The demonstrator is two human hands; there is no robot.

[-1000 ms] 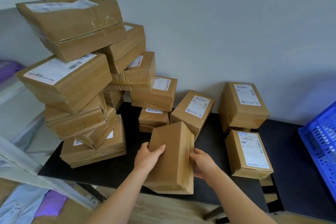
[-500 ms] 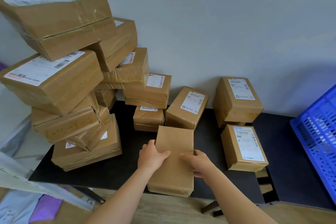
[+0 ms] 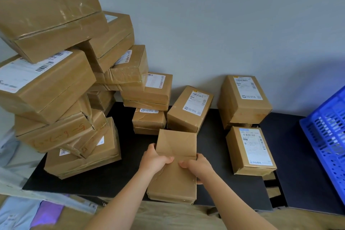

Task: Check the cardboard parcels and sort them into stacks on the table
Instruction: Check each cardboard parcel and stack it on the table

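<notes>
Black table (image 3: pixel 123 179): parcels (image 3: pixel 250 149), blue crate (image 3: pixel 328 136)

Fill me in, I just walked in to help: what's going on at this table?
A person grips a plain parcel with the left hand and right hand at the front edge of the black table; no label shows on it. A tall, leaning stack stands to the left. Labelled parcels lie to the right, near a blue crate.

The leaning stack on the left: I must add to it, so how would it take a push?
The stack would likely topple: it sits skewed, layers overhanging. The top box seems bulky, so top-heavy. Glossy tape may let layers slide.
</notes>
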